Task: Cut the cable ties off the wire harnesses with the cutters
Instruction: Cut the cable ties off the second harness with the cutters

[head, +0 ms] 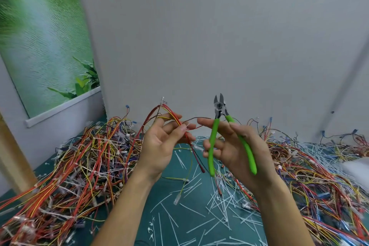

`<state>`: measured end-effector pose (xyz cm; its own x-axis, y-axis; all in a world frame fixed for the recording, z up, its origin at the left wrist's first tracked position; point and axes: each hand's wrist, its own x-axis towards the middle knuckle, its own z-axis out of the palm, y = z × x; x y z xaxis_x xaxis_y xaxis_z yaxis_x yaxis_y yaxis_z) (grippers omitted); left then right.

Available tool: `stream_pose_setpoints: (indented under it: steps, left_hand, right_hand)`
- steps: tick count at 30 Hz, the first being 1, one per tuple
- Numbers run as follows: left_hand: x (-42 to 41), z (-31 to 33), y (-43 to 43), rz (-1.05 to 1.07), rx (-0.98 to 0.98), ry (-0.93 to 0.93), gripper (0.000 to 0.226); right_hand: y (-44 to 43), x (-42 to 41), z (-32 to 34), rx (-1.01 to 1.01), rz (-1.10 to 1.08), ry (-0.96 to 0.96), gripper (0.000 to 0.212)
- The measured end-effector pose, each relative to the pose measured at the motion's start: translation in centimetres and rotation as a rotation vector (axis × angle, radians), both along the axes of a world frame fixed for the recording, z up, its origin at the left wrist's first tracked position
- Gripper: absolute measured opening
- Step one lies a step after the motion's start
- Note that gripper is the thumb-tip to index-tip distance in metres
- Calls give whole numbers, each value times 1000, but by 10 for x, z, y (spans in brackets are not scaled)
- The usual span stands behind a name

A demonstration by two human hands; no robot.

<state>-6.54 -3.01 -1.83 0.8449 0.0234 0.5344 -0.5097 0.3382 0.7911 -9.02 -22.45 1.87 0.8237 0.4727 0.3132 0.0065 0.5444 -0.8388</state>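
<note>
My left hand (162, 146) is raised over the table and holds a small wire harness (169, 114) of red, yellow and orange wires, pinched between thumb and fingers; its loose ends hang down between my hands. My right hand (232, 144) grips the green-handled cutters (219, 126), jaws pointing up and slightly apart, just right of the harness. A thin red wire (196, 121) arcs from the harness toward my right fingertips. I cannot make out a cable tie on the held harness.
A big tangle of wire harnesses (79, 156) lies on the left of the green mat (179, 221), another pile (311, 166) on the right. Several cut white ties (219, 205) litter the mat between them. A grey wall stands close behind.
</note>
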Motion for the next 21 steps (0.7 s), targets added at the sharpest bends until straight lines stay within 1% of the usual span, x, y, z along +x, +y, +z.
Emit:
stream_pose_setpoints:
  steps: [1,3,7,11,13,15,18,21]
  left_hand:
    - [-1,-1,0,-5,21,2,25]
    - [-2,-2,-1,-13,49,11,27]
    - [-5,-3,-3,-83,68,34,28]
    - [-9,-1,-7,-225,1,54,27]
    - [-8,0,-11,-184,-26,70,33]
    - [-5,0,-12,-116,-44,90,38]
    - [-1,-2,-14,-32,-58,112,34]
    - [1,-4,-16,18,-41,117,34]
  right_hand:
    - [3,-1,0,-9,-41,9,29]
    - [4,2,-2,1,-90,43,35]
    - [0,7,-6,2,-113,62,49]
    - [-2,10,-9,-31,-91,88,48]
    - [-2,10,-10,-3,-48,112,47]
    - [-4,10,-11,47,-13,110,52]
    - [-3,10,-13,76,10,67,54]
    - [5,12,-15,24,-107,26,48]
